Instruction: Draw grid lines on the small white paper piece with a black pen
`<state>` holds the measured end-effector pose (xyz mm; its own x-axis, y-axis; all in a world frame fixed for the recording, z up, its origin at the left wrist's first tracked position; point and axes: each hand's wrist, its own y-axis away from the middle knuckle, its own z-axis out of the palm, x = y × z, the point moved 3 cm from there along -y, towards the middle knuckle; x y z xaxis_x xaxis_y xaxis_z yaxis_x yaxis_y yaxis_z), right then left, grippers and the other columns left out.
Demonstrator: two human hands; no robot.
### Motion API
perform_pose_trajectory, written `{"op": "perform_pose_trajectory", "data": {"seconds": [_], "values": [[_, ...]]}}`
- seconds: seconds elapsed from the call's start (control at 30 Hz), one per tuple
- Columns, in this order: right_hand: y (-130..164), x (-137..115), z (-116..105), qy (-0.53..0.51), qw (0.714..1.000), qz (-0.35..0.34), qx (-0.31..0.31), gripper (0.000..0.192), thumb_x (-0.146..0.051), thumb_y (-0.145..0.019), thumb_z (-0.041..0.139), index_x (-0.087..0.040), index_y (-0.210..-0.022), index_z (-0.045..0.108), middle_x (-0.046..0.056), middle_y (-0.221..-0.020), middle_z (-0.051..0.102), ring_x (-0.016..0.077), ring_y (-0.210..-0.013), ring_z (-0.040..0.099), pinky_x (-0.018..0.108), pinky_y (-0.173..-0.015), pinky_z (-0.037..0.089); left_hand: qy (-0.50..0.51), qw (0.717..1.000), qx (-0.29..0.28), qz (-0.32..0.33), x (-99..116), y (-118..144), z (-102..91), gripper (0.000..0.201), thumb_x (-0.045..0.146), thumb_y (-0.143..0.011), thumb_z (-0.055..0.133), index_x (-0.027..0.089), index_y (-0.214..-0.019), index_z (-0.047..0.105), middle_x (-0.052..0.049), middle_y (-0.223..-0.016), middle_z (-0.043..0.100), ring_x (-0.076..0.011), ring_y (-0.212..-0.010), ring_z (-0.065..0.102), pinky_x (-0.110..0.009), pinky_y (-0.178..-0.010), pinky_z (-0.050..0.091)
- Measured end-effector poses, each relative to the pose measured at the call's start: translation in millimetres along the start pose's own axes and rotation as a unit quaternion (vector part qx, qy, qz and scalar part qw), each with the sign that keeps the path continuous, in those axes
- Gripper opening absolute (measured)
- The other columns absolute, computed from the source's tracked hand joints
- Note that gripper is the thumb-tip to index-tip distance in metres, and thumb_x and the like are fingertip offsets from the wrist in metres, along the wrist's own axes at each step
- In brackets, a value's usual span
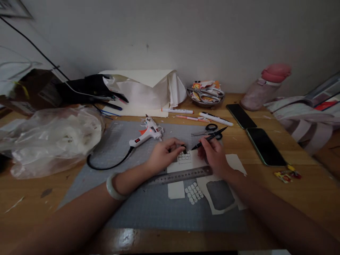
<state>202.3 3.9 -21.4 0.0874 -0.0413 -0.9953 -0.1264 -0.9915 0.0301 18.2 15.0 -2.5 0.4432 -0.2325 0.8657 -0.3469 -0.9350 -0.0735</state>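
In my right hand [212, 154] is a black marker pen [197, 146], gripped near its tip, which points down and left. My left hand [166, 154] pinches a small dark piece that looks like the pen cap [184, 149], just left of the tip. Below the fingers lies a white paper sheet [195, 161] with a drawn grid of rounded cells [184, 156]. A steel ruler [183, 176] crosses the paper's lower part. Nearer to me are a cut-out sheet of outlined rounded cells [194, 193], a small blank paper piece [176, 190] and a paper offcut with a large hole [216, 211].
A grey cutting mat [127, 209] covers the table's middle. On it are a white glue gun [147, 134] and black-handled scissors [211, 127]. Around it are a plastic bag [55, 138], markers [216, 119], a bowl [205, 102], two phones [265, 146] and a pink-lidded bottle [261, 90].
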Motion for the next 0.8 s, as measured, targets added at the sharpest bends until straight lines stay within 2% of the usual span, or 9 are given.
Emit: {"op": "perform_pose_trajectory", "data": {"seconds": [0.1,0.23,0.4,0.8], "values": [[2.7,-3.9,3.2,0.014,0.998,-0.007,-0.057,0.037,-0.056,-0.074,0.063,-0.022,-0.077,0.050,-0.006,-0.051,0.053,0.0118,-0.045,0.052,0.024,-0.045,0.043,0.038,0.998,0.051,-0.006,-0.7,-1.0,-4.4,0.025,0.036,-0.083,0.056,0.016,-0.095,0.068,0.008,-0.050,0.034,-0.0096,-0.047,0.033,-0.021,-0.049,0.029],[8.1,-6.2,6.2,0.062,0.990,-0.005,-0.129,0.026,-0.042,-0.072,0.065,-0.022,-0.071,0.048,-0.005,-0.051,0.053,0.0117,-0.045,0.051,0.024,-0.046,0.042,0.046,0.997,0.052,-0.014,-1.3,-2.5,-4.8,0.025,0.036,-0.081,0.056,0.017,-0.093,0.067,0.008,-0.049,0.033,-0.0098,-0.048,0.033,-0.021,-0.050,0.028],[7.2,-4.9,5.7,0.099,0.985,-0.005,-0.143,0.022,-0.035,-0.074,0.060,-0.023,-0.066,0.043,-0.007,-0.048,0.050,0.0101,-0.042,0.044,0.022,-0.042,0.035,0.042,0.998,0.036,-0.019,-0.4,-2.5,-3.7,0.024,0.036,-0.082,0.055,0.018,-0.093,0.067,0.008,-0.049,0.035,-0.0101,-0.047,0.033,-0.022,-0.050,0.029],[5.5,-1.3,5.5,0.128,0.978,-0.002,-0.164,0.021,-0.034,-0.076,0.058,-0.024,-0.066,0.043,-0.007,-0.049,0.049,0.0111,-0.044,0.045,0.023,-0.043,0.036,0.031,0.999,0.025,-0.016,-1.4,-4.0,-3.0,0.022,0.033,-0.082,0.057,0.018,-0.092,0.068,0.009,-0.048,0.033,-0.0096,-0.046,0.035,-0.021,-0.050,0.031]]}}
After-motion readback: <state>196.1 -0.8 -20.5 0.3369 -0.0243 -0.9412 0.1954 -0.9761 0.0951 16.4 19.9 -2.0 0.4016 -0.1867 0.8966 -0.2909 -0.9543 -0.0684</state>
